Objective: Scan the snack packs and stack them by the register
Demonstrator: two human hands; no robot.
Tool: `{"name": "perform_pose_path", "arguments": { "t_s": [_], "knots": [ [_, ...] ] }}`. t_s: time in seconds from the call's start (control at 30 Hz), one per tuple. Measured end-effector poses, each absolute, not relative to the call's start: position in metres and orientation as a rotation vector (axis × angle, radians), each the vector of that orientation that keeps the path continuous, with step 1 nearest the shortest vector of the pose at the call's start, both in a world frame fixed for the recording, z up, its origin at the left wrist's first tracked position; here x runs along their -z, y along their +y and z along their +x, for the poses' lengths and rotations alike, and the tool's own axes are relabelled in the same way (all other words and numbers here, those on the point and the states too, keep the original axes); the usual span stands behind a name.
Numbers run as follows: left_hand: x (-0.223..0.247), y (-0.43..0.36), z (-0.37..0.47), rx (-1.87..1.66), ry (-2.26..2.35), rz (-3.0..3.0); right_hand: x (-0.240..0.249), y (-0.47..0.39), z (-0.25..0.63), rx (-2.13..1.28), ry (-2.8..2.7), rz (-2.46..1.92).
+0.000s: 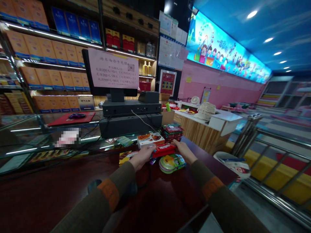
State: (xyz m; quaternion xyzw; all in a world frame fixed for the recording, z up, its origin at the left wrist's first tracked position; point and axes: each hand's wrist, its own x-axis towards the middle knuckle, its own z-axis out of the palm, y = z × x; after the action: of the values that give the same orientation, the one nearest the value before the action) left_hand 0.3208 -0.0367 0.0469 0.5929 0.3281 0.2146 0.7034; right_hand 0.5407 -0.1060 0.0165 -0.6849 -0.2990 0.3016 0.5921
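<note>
Between my two hands is a red snack pack (pixel 164 149), gripped at both ends. My left hand (pixel 143 157) closes on its left end and my right hand (pixel 184 150) on its right end. Behind it lies an orange and white Dove chocolate box (pixel 151 139). A stack of dark red and green packets (pixel 172 132) stands just beyond my right hand. Green and yellow round packages (pixel 171 162) lie in front of the red pack. A yellow package (pixel 124 157) is partly hidden behind my left hand.
A monitor with a paper sign (pixel 113 68) stands on a black cash register base (pixel 131 124) behind the goods. A dark mouse (pixel 94 185) lies on the brown counter (pixel 160 200). At right are a white bin (pixel 233 165) and metal railings (pixel 279 136). Boxed goods fill the shelves (pixel 55 53).
</note>
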Motion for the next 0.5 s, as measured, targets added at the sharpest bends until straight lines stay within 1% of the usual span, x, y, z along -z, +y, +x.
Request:
{"name": "perform_pose_path", "arguments": {
  "t_s": [0.27,0.5],
  "knots": [
    [-0.041,-0.037,0.309,-0.408,0.809,1.369,-0.020,-0.108,0.542,-0.461,-1.118,-1.848],
    [-0.035,-0.038,0.304,-0.358,0.847,1.482,-0.011,-0.111,0.538,-0.395,-1.302,-1.910]
  ]
}}
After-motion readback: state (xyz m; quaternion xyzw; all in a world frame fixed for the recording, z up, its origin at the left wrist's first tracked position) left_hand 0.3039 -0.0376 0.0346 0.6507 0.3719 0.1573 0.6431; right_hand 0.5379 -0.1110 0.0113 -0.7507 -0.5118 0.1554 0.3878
